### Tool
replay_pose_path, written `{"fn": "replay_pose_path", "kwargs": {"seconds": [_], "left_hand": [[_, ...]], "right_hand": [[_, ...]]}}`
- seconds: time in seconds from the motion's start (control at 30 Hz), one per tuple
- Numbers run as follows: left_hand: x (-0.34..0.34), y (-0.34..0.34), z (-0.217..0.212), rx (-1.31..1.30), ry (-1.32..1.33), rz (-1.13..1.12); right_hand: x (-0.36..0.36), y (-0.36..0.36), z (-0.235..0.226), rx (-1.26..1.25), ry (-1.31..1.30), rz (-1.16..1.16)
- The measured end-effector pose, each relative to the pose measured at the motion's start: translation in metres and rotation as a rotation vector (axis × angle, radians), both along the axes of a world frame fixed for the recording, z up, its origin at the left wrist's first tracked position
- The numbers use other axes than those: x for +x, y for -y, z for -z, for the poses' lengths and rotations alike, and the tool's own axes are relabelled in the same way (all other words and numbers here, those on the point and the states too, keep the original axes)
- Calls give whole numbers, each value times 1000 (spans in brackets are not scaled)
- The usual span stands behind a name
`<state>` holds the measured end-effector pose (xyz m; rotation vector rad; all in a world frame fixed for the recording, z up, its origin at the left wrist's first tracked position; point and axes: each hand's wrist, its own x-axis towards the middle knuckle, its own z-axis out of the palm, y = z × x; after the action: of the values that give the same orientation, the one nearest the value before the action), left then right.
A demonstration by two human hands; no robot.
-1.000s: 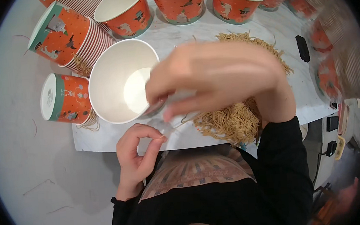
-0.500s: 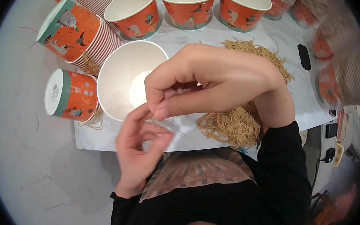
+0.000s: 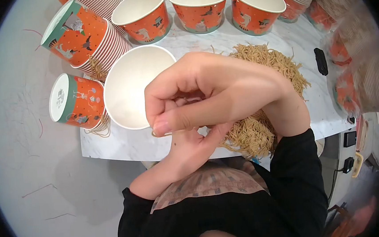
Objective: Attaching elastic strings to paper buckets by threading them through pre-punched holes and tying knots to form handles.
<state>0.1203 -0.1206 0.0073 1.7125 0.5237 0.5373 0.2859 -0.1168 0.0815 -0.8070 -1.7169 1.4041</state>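
Observation:
My right hand (image 3: 196, 89) arches over the table with thumb and index finger pinched together. A short bit of tan cord (image 3: 155, 134) pokes out at the thumb tip. Beneath it, my left hand (image 3: 194, 145) reaches across to the right, beside a heap of tan cords (image 3: 255, 135). Its fingers are mostly hidden behind the right hand, so what they hold does not show. An open white-lined paper bucket (image 3: 127, 85) stands just left of the right hand. More tan cords (image 3: 267, 63) lie beyond the right wrist.
Three orange paper buckets (image 3: 200, 17) line the back of the marble-patterned table (image 3: 125, 146). Nested stacks of buckets (image 3: 81, 38) lean at the left, with another tipped stack (image 3: 77, 100) below. Plastic-wrapped stacks (image 3: 359, 65) and a black object (image 3: 321, 61) are at the right.
My left hand has left the right hand's fingertips and swung right, underneath it, toward the cords. The right hand has shifted slightly left and down, still pinched.

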Motion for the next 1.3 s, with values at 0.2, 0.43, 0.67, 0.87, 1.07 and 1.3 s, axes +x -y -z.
{"fn": "replay_pose_path", "kwargs": {"seconds": [0.2,0.43,0.67,0.87,1.07,1.3], "left_hand": [[-25,-4,-10,15,26,-91],[-94,-21,-34,244,10,-314],[-147,-51,-19,358,513,-552],[-183,-73,-27,344,886,-653],[-129,-43,-30,532,461,-370],[-49,-26,-53,543,285,-422]], "right_hand": [[14,2,-10,159,-65,234],[73,3,-17,567,530,789],[90,2,9,503,1120,778],[71,12,-13,498,977,721],[15,21,-23,494,229,337],[-15,16,1,165,-79,151]]}}
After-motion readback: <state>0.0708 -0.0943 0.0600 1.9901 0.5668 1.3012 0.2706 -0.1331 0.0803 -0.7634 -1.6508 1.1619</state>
